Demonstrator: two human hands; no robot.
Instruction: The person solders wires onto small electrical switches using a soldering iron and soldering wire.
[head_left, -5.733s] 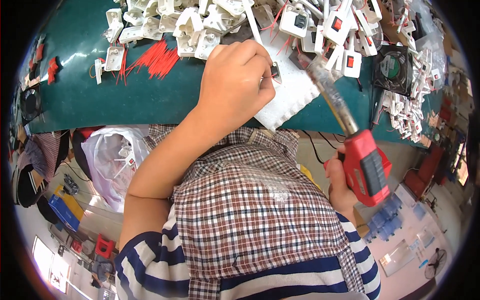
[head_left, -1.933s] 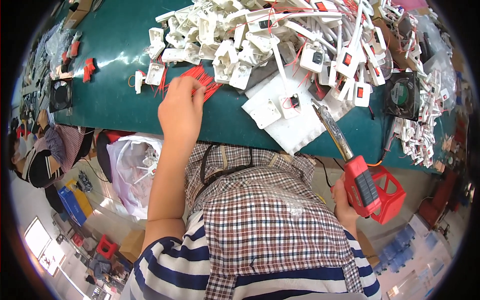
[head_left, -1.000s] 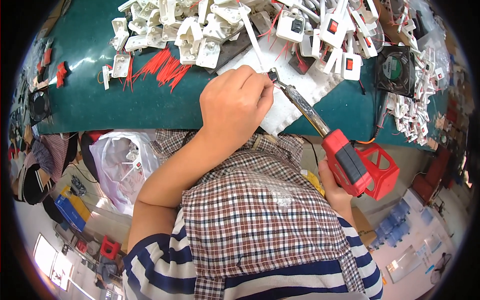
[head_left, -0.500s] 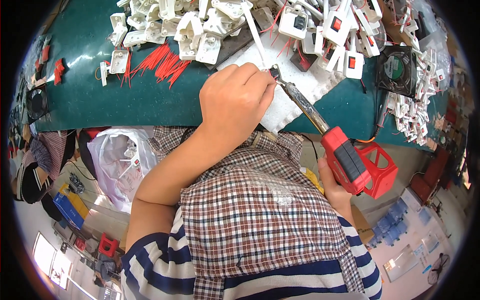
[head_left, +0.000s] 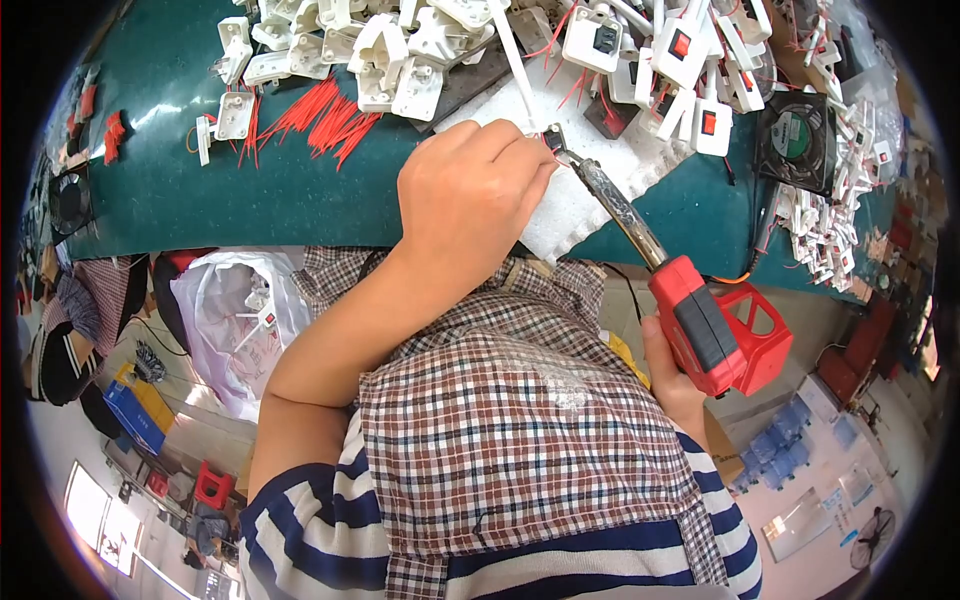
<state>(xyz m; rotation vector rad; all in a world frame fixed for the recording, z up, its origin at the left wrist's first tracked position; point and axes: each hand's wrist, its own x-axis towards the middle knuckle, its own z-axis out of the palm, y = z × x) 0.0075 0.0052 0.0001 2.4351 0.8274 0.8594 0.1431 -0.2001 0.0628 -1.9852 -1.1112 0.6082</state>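
Note:
My left hand [head_left: 472, 195] is closed over a small part on a white foam block [head_left: 590, 190] at the near edge of the green table [head_left: 300, 190]; the part itself is hidden under my fingers. My right hand [head_left: 672, 372] grips a red soldering gun [head_left: 712, 330] below the table edge. Its long metal barrel [head_left: 615, 205] slants up-left, and its tip [head_left: 553, 140] meets my left fingertips over the foam.
A bundle of red wires [head_left: 325, 120] lies left of my hand. Several white switch housings [head_left: 400, 60] are heaped along the far side. A black fan [head_left: 795, 140] sits at the right. A white plastic bag [head_left: 235, 315] hangs below the table.
My left hand reached left to the red wires, then came back to the foam block. In the last second the soldering gun's tip has stayed at my left fingertips, barely moving.

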